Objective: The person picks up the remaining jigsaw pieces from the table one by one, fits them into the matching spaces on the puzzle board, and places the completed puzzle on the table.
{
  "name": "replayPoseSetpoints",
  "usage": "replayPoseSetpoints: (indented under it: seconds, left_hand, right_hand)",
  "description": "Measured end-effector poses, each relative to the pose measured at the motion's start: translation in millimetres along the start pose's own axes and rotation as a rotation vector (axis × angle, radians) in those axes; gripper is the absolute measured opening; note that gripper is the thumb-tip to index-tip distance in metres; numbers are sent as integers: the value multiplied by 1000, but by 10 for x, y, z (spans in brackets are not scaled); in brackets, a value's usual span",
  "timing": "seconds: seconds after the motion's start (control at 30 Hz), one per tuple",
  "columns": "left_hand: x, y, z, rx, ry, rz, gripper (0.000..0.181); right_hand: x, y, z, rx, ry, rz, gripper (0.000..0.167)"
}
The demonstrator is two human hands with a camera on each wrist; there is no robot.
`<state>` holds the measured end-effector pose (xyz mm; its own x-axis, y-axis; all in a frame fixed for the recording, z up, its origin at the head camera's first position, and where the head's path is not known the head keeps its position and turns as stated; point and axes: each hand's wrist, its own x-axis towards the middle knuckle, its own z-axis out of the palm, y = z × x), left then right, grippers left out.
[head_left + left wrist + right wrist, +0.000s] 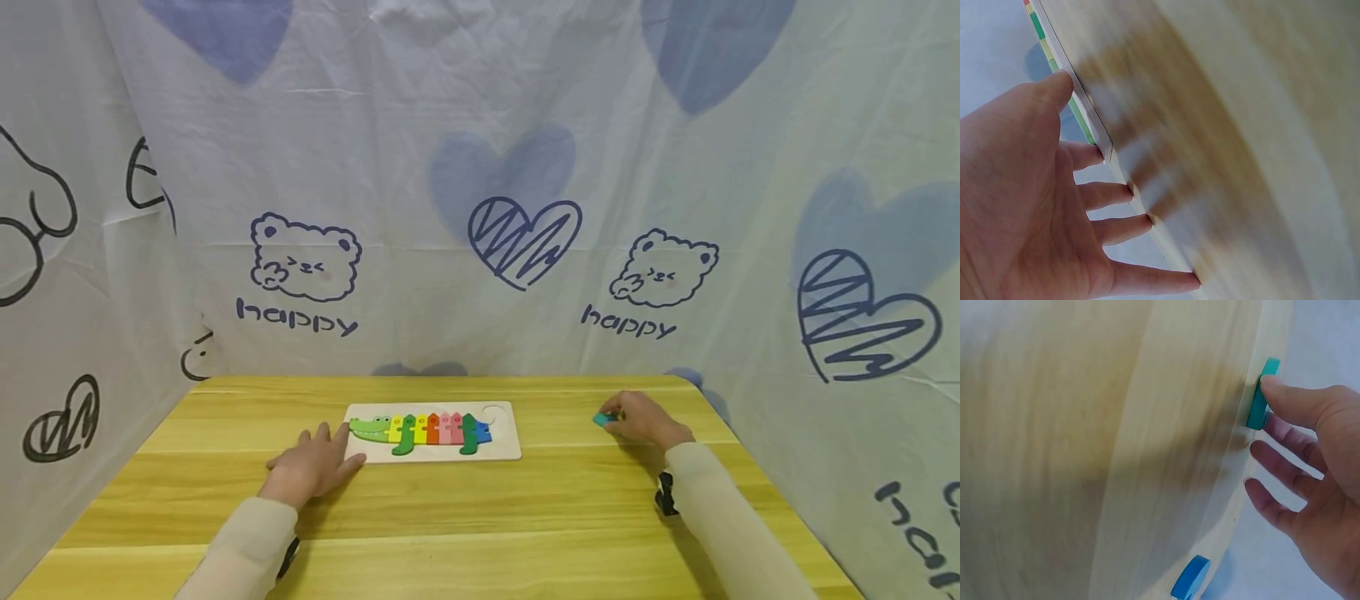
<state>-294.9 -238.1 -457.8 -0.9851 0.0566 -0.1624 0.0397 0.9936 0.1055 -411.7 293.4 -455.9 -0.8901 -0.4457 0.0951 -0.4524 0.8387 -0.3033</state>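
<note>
A crocodile puzzle board (pixel 504 442), pale wood with a row of colourful pieces from a green head (pixel 369 427) to a blue piece (pixel 483 432), lies flat on the table. An empty curved tail outline shows at its right end. My left hand (pixel 309 468) rests at the board's left end, fingers spread, with the thumb at the near edge and the index finger by the left edge. Well to the right of the board, my right hand (pixel 642 417) pinches a teal puzzle piece (pixel 1263 394) between thumb and index finger. Its other fingers are loosely bent.
Another blue puzzle piece (pixel 1191 578) lies on the table beside the right hand in the right wrist view; the head view does not show it. The wooden table (pixel 465 533) ends at a white printed curtain (pixel 420 167) at the back and sides.
</note>
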Motion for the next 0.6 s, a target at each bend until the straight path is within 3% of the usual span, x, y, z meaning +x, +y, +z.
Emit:
replayPoseSetpoints:
  seconds: [0.17,0.43,0.6]
  left_hand:
    - [5,4,1,0,5,-4,76]
    - [-5,10,-16,-7,-3,-3,75]
    - [-11,18,-26,-4,-8,-3,75]
  right_hand:
    - [37,29,19,16,7,-69,23]
    - [12,-19,25,45,3,-97,23]
    - [25,-37,40,50,10,-174,19]
